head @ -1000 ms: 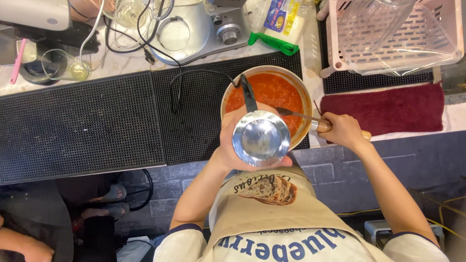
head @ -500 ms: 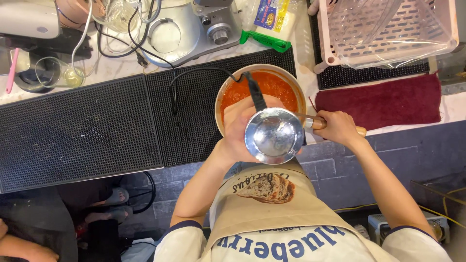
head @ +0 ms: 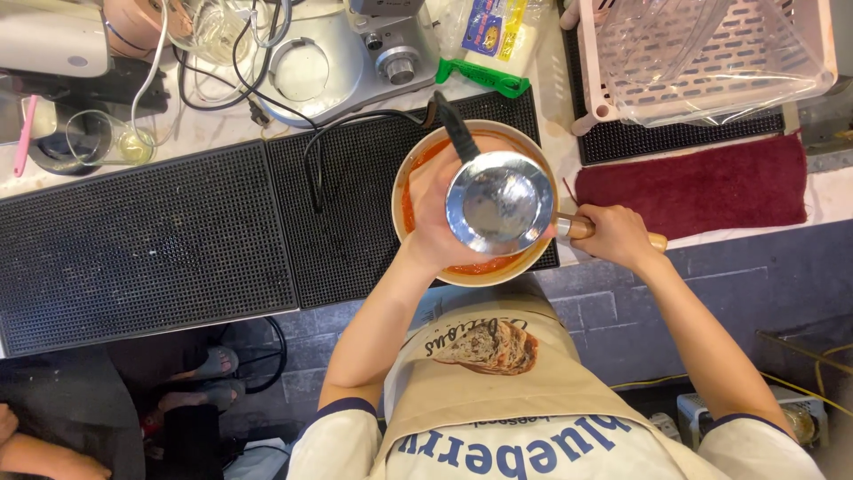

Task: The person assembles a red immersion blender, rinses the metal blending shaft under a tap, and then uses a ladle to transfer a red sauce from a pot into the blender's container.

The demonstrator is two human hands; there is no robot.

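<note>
A cream bowl (head: 415, 160) of orange-red sauce stands on a black ribbed mat at the counter's near edge. My left hand (head: 433, 224) holds a small shiny metal saucepan (head: 499, 203) with a black handle just above the bowl, and the pan hides much of the sauce. The pan's inside looks empty and reflective. My right hand (head: 617, 236) grips a wooden-handled utensil (head: 577, 228) at the bowl's right rim. Its working end reaches under the pan and is hidden.
Black ribbed mats (head: 151, 240) cover the counter. A dark red towel (head: 702, 187) lies to the right, below a pink basket (head: 591, 62) holding a clear container. A stand mixer (head: 338, 53), cables, a green tool (head: 484, 78) and a glass (head: 93, 138) sit behind. Another person's feet (head: 204, 364) show at lower left.
The saucepan in my left hand has moved from the bowl's near rim to over its middle. My right hand stays on the wooden handle.
</note>
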